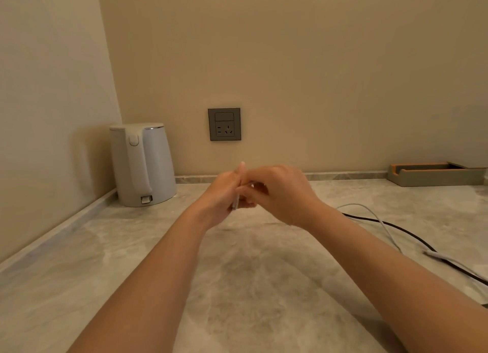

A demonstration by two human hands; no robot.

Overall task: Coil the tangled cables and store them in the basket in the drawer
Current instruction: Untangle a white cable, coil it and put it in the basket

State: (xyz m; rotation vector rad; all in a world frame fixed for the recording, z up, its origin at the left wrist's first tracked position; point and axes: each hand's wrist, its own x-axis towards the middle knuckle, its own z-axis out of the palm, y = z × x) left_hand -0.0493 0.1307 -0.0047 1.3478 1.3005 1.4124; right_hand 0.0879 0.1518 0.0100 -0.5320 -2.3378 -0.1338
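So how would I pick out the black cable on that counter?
Start at the marble countertop and look to its right side, nearer than the grey tray by the wall. Two cables cross there; the black cable is the dark one, the white cable looping pale across it.

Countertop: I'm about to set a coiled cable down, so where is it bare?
Bare countertop lies right of the kettle and nearer, around and between both forearms. Crowded on the right: the white cable and black cable cross there, with a tray against the wall.
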